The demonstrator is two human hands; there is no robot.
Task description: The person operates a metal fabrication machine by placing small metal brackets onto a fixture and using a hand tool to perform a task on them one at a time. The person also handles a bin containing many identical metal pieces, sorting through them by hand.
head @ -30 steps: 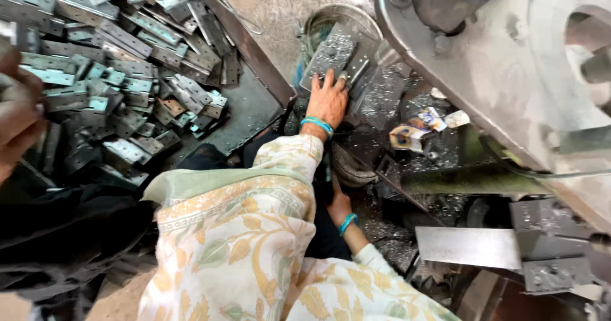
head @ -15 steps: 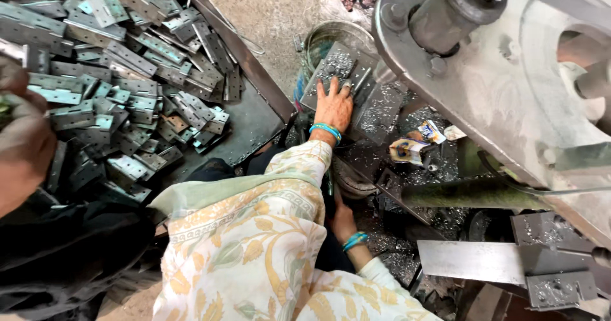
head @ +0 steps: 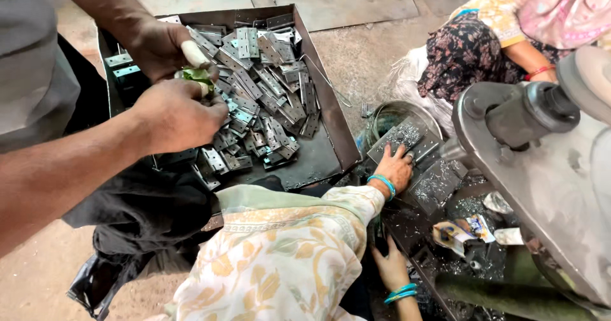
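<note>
My left hand (head: 394,168), in a floral sleeve with a teal bangle, lies flat with spread fingers on a stack of small grey metal plates (head: 407,139) over a round metal bucket (head: 382,114). My right hand (head: 389,267), also with teal bangles, reaches into a dark gap lower down beside the machine base. Its fingertips are lost in shadow. More perforated metal plates (head: 439,181) lie just right of my left hand.
A dark tray (head: 331,136) full of metal hinges stands at the left. A co-worker's two hands (head: 172,114) hold something green and white over it. A big grey machine (head: 547,168) fills the right. Another person (head: 484,47) sits at the top right. Small wrappers (head: 461,232) lie on the machine base.
The view has pulled back and swung left, bringing the co-worker's hands and the seated person into sight. My left hand stays on the plates. My right hand has barely shifted.
</note>
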